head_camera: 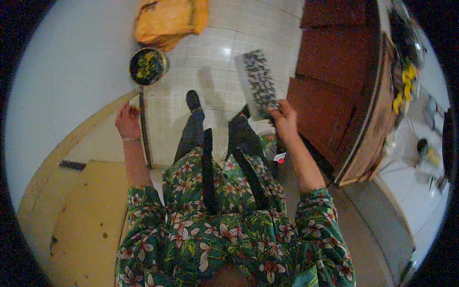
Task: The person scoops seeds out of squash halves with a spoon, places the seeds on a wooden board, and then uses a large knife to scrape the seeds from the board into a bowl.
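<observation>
My right hand (285, 116) grips the near end of a flat rectangular object (260, 77) with a black-and-white mottled face and a pale side. Its exact kind is unclear because of blur. It is held out over the tiled floor (222, 46), close to the reddish-brown cabinet doors (330, 53). My left hand (128, 120) is raised at the left with loosely curled fingers, and nothing shows in it. Just beyond that hand stands a round dark container (147, 66) with yellow-green contents.
An orange bag-like thing (165, 21) lies behind the container. Along the left runs a yellowish wooden surface (89, 201) with a small dark object (72, 165). At right, the counter (365, 150) bears yellow items (405, 86). A red-and-white item (279, 158) sits low beside my leg.
</observation>
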